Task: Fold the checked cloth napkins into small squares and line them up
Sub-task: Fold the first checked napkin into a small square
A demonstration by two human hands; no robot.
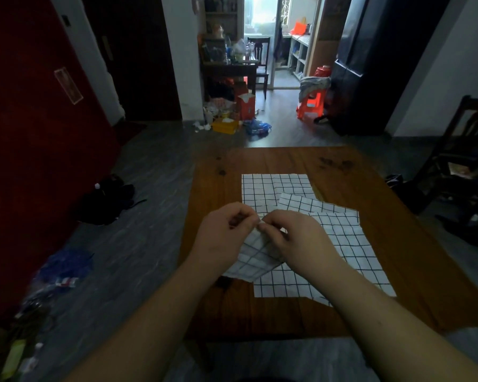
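Together, left hand (223, 236), right hand (295, 238) pinching lifted napkin (253, 259)

Dim interior; blown-out daylight from tall glazed doorway (261, 17), top centre; lower-left corner dark, blurred; wide-angle bending at frame edges.

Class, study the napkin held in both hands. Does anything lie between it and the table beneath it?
Yes. The left hand and right hand pinch the held napkin above flat napkins spread on the table; bare wood shows around them.
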